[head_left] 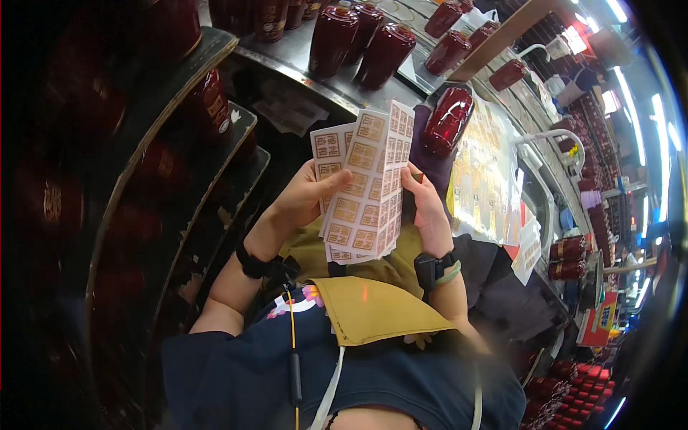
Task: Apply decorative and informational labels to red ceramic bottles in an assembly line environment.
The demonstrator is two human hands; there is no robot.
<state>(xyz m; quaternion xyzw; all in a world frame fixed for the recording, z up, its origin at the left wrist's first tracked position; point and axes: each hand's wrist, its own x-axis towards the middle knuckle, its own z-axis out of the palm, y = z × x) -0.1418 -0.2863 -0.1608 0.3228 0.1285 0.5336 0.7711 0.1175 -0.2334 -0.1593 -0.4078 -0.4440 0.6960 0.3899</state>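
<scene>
Left hand (302, 195) and right hand (430, 206), fingers (335, 183) pinching these fanned gold-printed label sheets (364, 197), look busy sorting, and parting one cleanly would call for a light touch

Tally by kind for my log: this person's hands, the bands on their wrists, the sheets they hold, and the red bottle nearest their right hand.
Hands, left hand and right hand: 2
Black wristbands: 2
Green wristband: 1
Dark red bottle: 1
Label sheets: overlapping, exact count unclear, left out
Total: 6
</scene>
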